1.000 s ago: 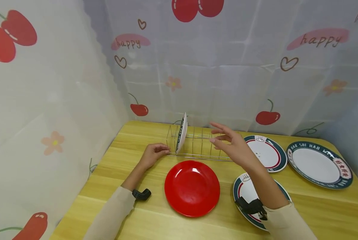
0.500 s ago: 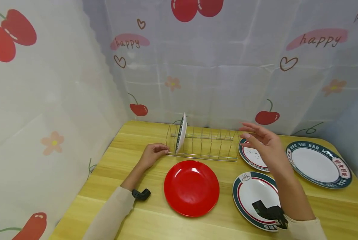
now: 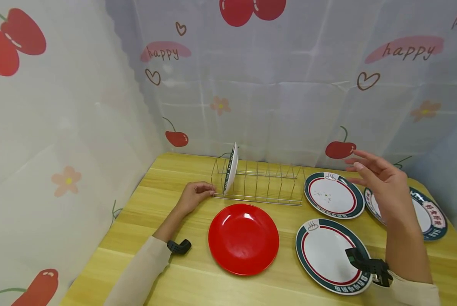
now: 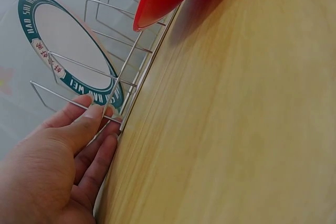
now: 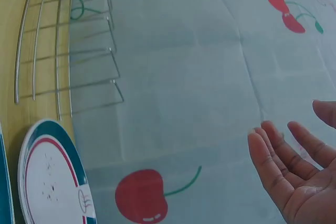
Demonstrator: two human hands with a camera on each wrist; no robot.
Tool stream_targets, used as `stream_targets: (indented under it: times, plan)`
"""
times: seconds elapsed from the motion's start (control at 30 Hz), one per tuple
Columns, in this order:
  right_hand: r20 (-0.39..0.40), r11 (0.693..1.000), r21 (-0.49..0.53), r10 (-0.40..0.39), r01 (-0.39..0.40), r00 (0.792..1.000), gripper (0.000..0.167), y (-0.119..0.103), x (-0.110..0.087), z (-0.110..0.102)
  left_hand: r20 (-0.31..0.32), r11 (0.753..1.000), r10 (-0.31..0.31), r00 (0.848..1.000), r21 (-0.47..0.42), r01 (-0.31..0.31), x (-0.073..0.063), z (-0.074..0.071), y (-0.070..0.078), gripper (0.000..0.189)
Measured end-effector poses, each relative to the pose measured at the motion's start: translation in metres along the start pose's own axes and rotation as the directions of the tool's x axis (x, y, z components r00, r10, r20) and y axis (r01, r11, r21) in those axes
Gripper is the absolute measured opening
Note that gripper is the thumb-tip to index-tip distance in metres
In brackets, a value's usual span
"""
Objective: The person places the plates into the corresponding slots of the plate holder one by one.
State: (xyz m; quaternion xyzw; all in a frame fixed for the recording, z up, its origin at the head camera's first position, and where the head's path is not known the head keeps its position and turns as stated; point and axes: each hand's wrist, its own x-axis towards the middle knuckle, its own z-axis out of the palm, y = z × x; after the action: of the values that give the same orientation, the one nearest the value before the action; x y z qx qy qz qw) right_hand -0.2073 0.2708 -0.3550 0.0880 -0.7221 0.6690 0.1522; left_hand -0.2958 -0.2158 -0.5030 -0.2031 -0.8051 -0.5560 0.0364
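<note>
Right hand shifted well rightward since earlier frames, away from wire rack; oval plate now partly hidden behind it in head view. Speckled plate, partly covered before, now fully exposed, below and left of right fingertips. Right hand held raised, fingers loosely extended leftward, nothing gripped. Left hand unmoved: rack's end pinched between thumb and fingers. Upright plate seated in rack just right of left fingertips.
</note>
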Motion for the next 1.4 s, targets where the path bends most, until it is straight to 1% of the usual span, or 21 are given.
stream_targets:
  times: [0.07, 0.13, 0.2, 0.27, 0.4, 0.47, 0.57, 0.63, 0.73, 0.8, 0.87, 0.9, 0.97, 1.0, 1.07, 1.1, 1.17, 1.2, 1.27, 1.33, 1.4]
  plan:
    - [-0.016, 0.995, 0.099, -0.025, 0.027, 1.0, 0.042, 0.004, 0.002, -0.013, 0.0, 1.0, 0.003, 1.0, 0.006, -0.003, 0.0, -0.001, 0.001, 0.014]
    - [-0.033, 0.983, 0.176, -0.043, 0.048, 0.999, 0.042, 0.009, 0.003, -0.025, -0.003, 1.0, 0.0, 1.0, 0.008, 0.0, 0.0, -0.002, 0.001, 0.014]
    - [-0.057, 0.977, 0.207, -0.041, 0.052, 0.998, 0.042, 0.014, 0.004, -0.036, -0.005, 1.0, -0.003, 1.0, 0.011, 0.003, -0.001, -0.003, 0.0, 0.013]
    - [-0.09, 0.975, 0.216, -0.028, 0.047, 0.996, 0.042, 0.019, 0.004, -0.046, -0.006, 1.0, -0.007, 1.0, 0.014, 0.008, -0.002, -0.005, 0.0, 0.013]
    - [-0.145, 0.985, 0.172, 0.018, 0.008, 0.989, 0.043, 0.03, 0.003, -0.063, -0.008, 1.0, -0.002, 1.0, 0.017, 0.002, -0.002, -0.005, -0.002, 0.013]
    - [-0.158, 0.994, 0.112, 0.035, -0.018, 0.987, 0.044, 0.036, 0.002, -0.071, -0.009, 1.0, 0.001, 1.0, 0.018, -0.001, -0.003, -0.005, -0.003, 0.013]
    - [-0.171, 0.998, 0.026, 0.065, -0.062, 0.983, 0.045, 0.043, -0.001, -0.084, -0.011, 1.0, -0.005, 1.0, 0.017, 0.005, -0.005, -0.004, -0.005, 0.014]
    - [-0.185, 0.994, -0.044, 0.088, -0.098, 0.979, 0.047, 0.047, -0.003, -0.092, -0.012, 1.0, -0.012, 1.0, 0.016, 0.012, -0.007, -0.003, -0.007, 0.014]
    - [-0.23, 0.977, -0.149, 0.118, -0.155, 0.966, 0.049, 0.054, -0.007, -0.102, -0.016, 1.0, -0.023, 1.0, 0.013, 0.023, -0.008, -0.002, -0.007, 0.014]
    - [-0.275, 0.951, -0.231, 0.139, -0.206, 0.951, 0.05, 0.057, -0.01, -0.108, -0.019, 1.0, -0.03, 0.999, 0.008, 0.03, -0.008, -0.001, -0.007, 0.014]
    - [-0.328, 0.91, -0.311, 0.168, -0.275, 0.93, 0.052, 0.061, -0.012, -0.114, -0.018, 1.0, -0.03, 0.999, 0.005, 0.03, -0.008, -0.001, -0.006, 0.014]
    - [-0.352, 0.882, -0.352, 0.185, -0.313, 0.917, 0.052, 0.063, -0.013, -0.116, -0.017, 1.0, -0.031, 0.999, 0.003, 0.031, -0.008, -0.001, -0.005, 0.014]
    - [-0.401, 0.807, -0.443, 0.212, -0.391, 0.891, 0.054, 0.067, -0.016, -0.122, -0.014, 1.0, -0.029, 0.999, 0.005, 0.029, -0.008, -0.002, -0.004, 0.014]
    - [-0.427, 0.772, -0.468, 0.228, -0.43, 0.875, 0.054, 0.07, -0.017, -0.125, -0.012, 1.0, -0.028, 1.0, 0.007, 0.028, -0.007, -0.002, -0.003, 0.014]
    - [-0.483, 0.712, -0.512, 0.225, -0.481, 0.846, 0.055, 0.075, -0.019, -0.132, -0.009, 1.0, -0.026, 1.0, 0.009, 0.026, -0.007, -0.002, -0.002, 0.015]
    - [-0.509, 0.687, -0.517, 0.234, -0.511, 0.829, 0.055, 0.077, -0.021, -0.135, -0.008, 1.0, -0.027, 1.0, 0.009, 0.027, -0.007, -0.002, -0.001, 0.015]
    - [-0.554, 0.664, -0.495, 0.256, -0.56, 0.792, 0.056, 0.081, -0.024, -0.143, -0.003, 1.0, -0.025, 1.0, 0.007, 0.025, -0.007, -0.003, 0.0, 0.015]
    - [-0.569, 0.661, -0.478, 0.268, -0.578, 0.777, 0.056, 0.083, -0.026, -0.147, -0.001, 1.0, -0.023, 1.0, 0.006, 0.023, -0.006, -0.003, 0.0, 0.015]
    - [-0.587, 0.643, -0.461, 0.295, -0.611, 0.753, 0.058, 0.086, -0.03, -0.154, 0.002, 1.0, -0.02, 1.0, 0.005, 0.02, -0.006, -0.003, 0.0, 0.015]
    - [-0.585, 0.627, -0.459, 0.32, -0.63, 0.745, 0.06, 0.089, -0.033, -0.16, 0.001, 1.0, -0.019, 1.0, 0.007, 0.019, -0.005, -0.004, 0.0, 0.015]
    - [-0.579, 0.612, -0.466, 0.335, -0.639, 0.743, 0.062, 0.093, -0.034, -0.166, -0.002, 1.0, -0.024, 1.0, 0.01, 0.024, -0.005, -0.004, 0.0, 0.014]
